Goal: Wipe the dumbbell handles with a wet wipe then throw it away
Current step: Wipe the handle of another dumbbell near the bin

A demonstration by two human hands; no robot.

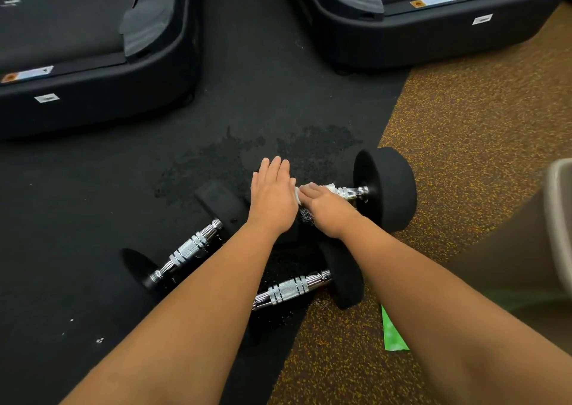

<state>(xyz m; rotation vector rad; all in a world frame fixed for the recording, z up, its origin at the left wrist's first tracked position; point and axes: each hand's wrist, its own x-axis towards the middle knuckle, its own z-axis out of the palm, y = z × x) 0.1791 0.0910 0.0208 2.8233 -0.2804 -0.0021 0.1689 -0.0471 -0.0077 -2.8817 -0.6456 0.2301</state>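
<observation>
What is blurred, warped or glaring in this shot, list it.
Head view: the wide lens bows the treadmill bases; the pale object at the right edge is blurred; the chrome dumbbell handles show small bright glints; the floor is sharp, evenly lit.

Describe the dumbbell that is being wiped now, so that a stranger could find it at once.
Find the edge where the black rubber mat meets the brown speckled floor. Of the three black-ended, chrome-handled dumbbells lying there, it is the farthest dumbbell. Only its handle is wrapped in a white wet wipe gripped by the right hand; the two nearer handles are bare.
</observation>
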